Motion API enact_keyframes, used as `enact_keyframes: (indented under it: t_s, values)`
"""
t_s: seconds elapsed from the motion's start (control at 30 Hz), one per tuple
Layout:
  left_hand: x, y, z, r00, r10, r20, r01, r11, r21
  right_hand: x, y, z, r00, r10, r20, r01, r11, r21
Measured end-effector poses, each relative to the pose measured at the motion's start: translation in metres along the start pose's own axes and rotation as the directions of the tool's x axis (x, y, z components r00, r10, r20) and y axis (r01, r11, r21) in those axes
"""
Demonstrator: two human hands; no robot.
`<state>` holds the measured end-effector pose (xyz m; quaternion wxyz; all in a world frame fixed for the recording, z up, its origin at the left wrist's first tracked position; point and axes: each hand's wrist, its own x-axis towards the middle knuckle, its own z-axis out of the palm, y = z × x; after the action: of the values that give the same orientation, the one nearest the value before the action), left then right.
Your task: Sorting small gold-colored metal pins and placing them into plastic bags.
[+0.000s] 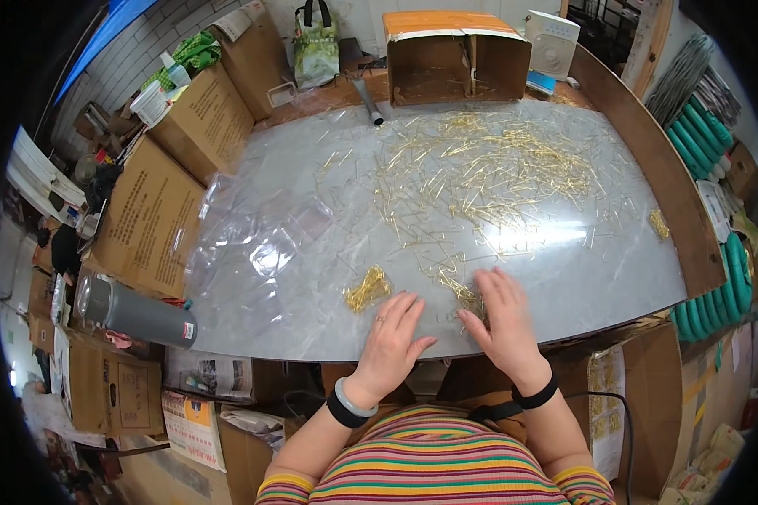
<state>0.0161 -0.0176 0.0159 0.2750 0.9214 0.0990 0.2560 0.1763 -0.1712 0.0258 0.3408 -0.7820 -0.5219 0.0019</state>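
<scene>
Many thin gold wire hooks (pixel 522 168) lie scattered over the grey tabletop. Near its front edge, my left hand (pixel 390 338) rests with the fingers stretched forward and the thumb apart, holding nothing. A small heaped bunch of gold hooks (pixel 367 289) lies just beyond those fingers. My right hand (pixel 507 324) is spread, thumb out to the left, its fingertips a little blurred. Beside its thumb and partly under the hand is a loose cluster of hooks (pixel 456 284). A few single hooks lie between the two hands.
Clear plastic boxes (pixel 269 240) cover the table's left part. A grey bottle (pixel 139 313) lies at the left corner, by tall cartons (pixel 147 223). An open cardboard box (pixel 429 71) stands at the back, near a dark tube (pixel 367 101). A brown board (pixel 665 172) walls the right side.
</scene>
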Motion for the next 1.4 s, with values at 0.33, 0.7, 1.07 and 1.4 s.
enact_keyframes:
  t_s: [0.33,0.7,1.07,1.4]
  values:
    - [-0.01,0.005,0.006,0.981,0.162,0.107,-0.155,0.985,-0.072,-0.018,-0.016,0.03,0.996,0.058,-0.071,-0.077,0.949,-0.307]
    - [-0.009,0.001,0.001,0.998,-0.039,0.059,0.034,0.996,0.085,-0.011,-0.002,-0.014,0.972,-0.209,0.107,0.209,0.978,0.004]
    - [0.013,-0.008,0.003,0.956,0.084,0.282,-0.114,0.989,0.092,-0.014,0.003,0.007,0.989,-0.147,-0.021,0.142,0.979,-0.149]
    - [0.004,-0.012,0.004,0.985,0.119,0.128,-0.119,0.993,-0.012,0.046,0.0,-0.036,0.933,-0.188,0.306,0.227,0.969,-0.095]
